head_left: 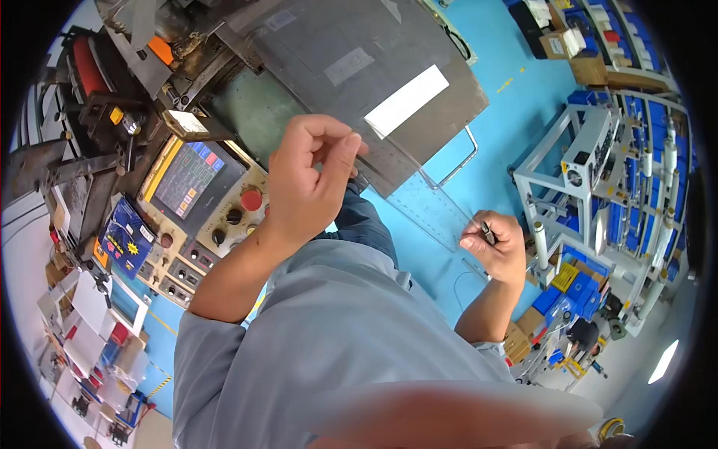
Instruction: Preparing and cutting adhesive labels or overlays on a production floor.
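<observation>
A clear flat ruler with fine markings stretches slantwise between my two hands, over the blue floor. My left hand is closed, thumb and forefinger pinching the ruler's upper left end. On the right, my right hand is closed round a dark pen, and its fingertips meet the ruler's lower right end. A white folded strip of paper lies on the dark metal table ahead, beyond the ruler and touched by neither hand.
At left stands a machine control panel with a screen, knobs and a red button. A blue packet rests beside it. A metal handle juts from the table's right side. A white frame cart and shelves with blue bins stand right.
</observation>
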